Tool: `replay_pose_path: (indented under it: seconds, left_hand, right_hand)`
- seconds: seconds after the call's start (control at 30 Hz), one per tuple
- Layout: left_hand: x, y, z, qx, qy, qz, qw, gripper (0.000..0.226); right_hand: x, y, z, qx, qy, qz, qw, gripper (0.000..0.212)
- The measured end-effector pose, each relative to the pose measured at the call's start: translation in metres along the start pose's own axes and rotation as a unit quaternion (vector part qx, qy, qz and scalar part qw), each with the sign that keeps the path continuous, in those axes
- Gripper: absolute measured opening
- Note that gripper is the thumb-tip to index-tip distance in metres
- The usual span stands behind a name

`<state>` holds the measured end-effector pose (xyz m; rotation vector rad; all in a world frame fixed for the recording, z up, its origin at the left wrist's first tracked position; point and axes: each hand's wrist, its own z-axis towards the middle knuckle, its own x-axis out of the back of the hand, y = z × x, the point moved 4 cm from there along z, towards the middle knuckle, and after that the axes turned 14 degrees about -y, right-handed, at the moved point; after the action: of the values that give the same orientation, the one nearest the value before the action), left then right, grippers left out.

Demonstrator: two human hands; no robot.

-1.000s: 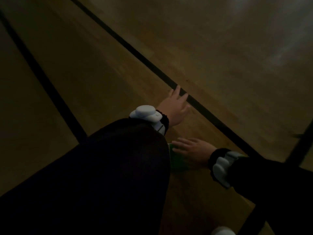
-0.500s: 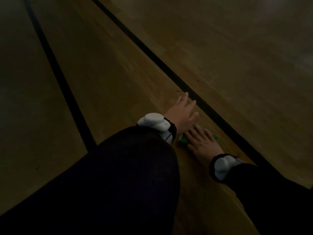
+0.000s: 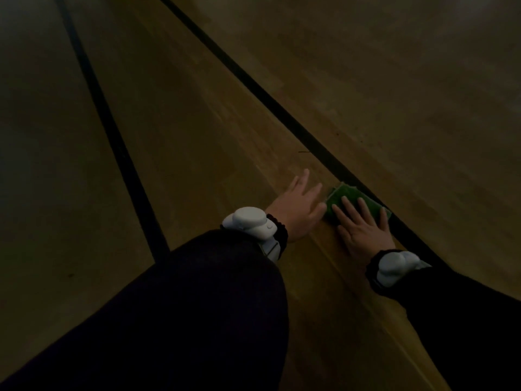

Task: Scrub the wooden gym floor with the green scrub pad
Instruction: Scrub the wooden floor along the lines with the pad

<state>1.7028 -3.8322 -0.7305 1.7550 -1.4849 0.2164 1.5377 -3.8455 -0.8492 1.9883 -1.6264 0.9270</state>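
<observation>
The green scrub pad (image 3: 342, 193) lies flat on the wooden gym floor (image 3: 214, 153), touching the near edge of a black court line (image 3: 270, 101). My right hand (image 3: 362, 225) presses down on the pad with flat, spread fingers that cover its near half. Just left of the pad, my left hand (image 3: 298, 208) rests flat on the boards with fingers apart and nothing in it. Both arms wear dark sleeves and white wrist devices. The scene is dim.
A second black line (image 3: 112, 136) runs up the floor at the left. My dark left sleeve (image 3: 183, 314) fills the lower middle and hides the floor beneath it. Bare boards stretch away beyond both hands.
My right hand has pushed the pad forward and to the right along the boards, up to the black line. My left hand has stayed planted on the floor.
</observation>
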Motion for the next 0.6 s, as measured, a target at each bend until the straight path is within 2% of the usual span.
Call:
replay_pose_path:
  seconds: [0.37,0.53,0.6]
  left_hand:
    - [0.005,-0.047,-0.012,0.048,0.018,-0.002,0.999,0.057]
    - [0.012,-0.075,-0.018,0.069,0.022,-0.011,0.997,0.057]
    - [0.015,-0.077,-0.019,0.071,0.026,-0.016,0.997,0.057]
  right_hand:
    - [0.040,0.022,0.048,-0.138,0.061,0.191,0.970,0.059]
    - [0.045,-0.006,0.061,-0.190,0.080,0.178,0.962,0.066]
    - [0.050,-0.018,0.061,-0.174,0.070,0.148,0.971,0.066]
